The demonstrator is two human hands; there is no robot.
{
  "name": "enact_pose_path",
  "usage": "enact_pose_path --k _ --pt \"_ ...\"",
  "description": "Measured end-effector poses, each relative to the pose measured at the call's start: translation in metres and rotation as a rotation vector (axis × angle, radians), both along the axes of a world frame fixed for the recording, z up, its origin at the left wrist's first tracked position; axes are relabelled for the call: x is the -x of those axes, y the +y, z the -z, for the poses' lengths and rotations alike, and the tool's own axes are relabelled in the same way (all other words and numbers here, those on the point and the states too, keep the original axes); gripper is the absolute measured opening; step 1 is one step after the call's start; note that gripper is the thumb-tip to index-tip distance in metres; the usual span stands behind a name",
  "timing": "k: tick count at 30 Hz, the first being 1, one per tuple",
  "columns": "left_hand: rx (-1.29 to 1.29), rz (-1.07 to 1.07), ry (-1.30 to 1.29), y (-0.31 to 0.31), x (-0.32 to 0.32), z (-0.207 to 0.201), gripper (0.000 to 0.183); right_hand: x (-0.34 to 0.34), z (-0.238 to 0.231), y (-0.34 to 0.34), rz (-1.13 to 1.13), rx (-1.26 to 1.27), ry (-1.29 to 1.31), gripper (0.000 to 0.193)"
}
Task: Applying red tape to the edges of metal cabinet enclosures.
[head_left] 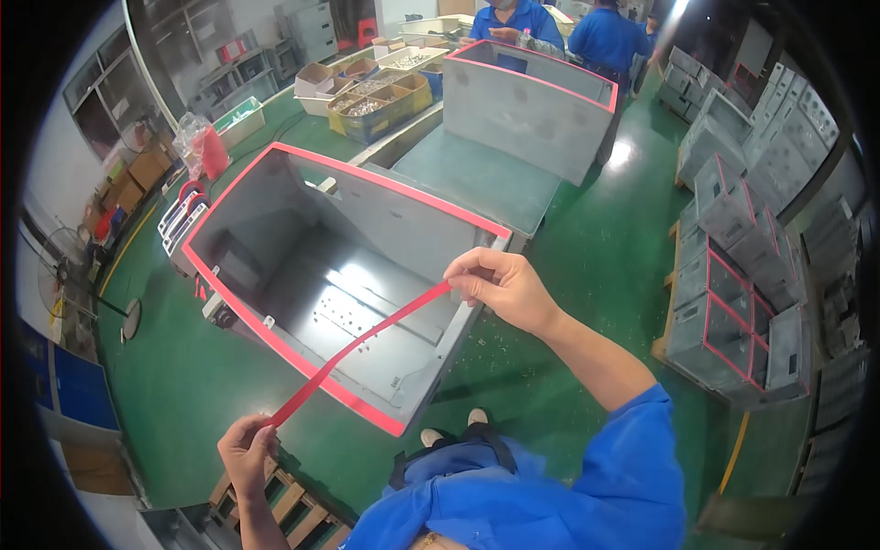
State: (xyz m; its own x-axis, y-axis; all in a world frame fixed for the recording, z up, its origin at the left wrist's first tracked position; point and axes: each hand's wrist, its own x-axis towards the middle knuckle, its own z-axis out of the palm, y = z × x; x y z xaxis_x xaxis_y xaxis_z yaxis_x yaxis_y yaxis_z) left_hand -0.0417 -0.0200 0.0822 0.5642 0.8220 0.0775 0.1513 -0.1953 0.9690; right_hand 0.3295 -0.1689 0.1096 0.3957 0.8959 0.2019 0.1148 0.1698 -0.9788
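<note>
As seen in the head view, the 1 view on record, a narrow red strip [344, 354] is held between 2 bare hands, running diagonally in a slight bow across the open top of a grey metal box [438, 353]. The left hand [246, 451], low and beyond the near edge of the box, pinches the strip's lower end between thumb and fingers. The right hand [504, 289], above the box's right-hand edge, pinches the upper end between thumb and forefinger, its other fingers curled in. Whether the strip touches the rim where it crosses cannot be told. Red edging [394, 181] lies along 3 sides of the rim; the side below the right hand shows mostly bare grey. Small dark spots are visible on the box's bright inner surface. Behind it, a second grey box [527, 119] with a red-edged rim rests on a flat grey-green work surface [486, 183]. A co-worker [522, 20] in blue is at its far side. Left of that box, an open yellow container [371, 126] holds small parts in compartments. Further grey boxes [724, 335], several red-edged, are stacked at right over the green floor [587, 266]. A slatted wooden pallet [286, 502] lies near the left forearm.
</note>
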Motion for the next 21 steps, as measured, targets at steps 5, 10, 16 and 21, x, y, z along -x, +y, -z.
enact_pose_path --k 5,10,16,21 --pt "-0.147 -0.088 -0.036 -0.010 0.004 0.013 0.008 0.005 -0.003 0.003 0.001 0.026 0.047 0.012" --pt "0.083 -0.179 0.000 -0.012 0.001 -0.004 0.006 -0.003 -0.005 0.010 0.008 0.043 -0.026 0.009" --pt "0.171 -0.145 -0.121 -0.028 -0.007 0.002 0.006 -0.030 -0.016 0.016 -0.075 0.161 -0.155 0.011" --pt "0.197 -0.176 -0.057 -0.049 -0.021 -0.002 0.006 -0.058 -0.015 0.012 -0.155 0.250 -0.156 0.013"
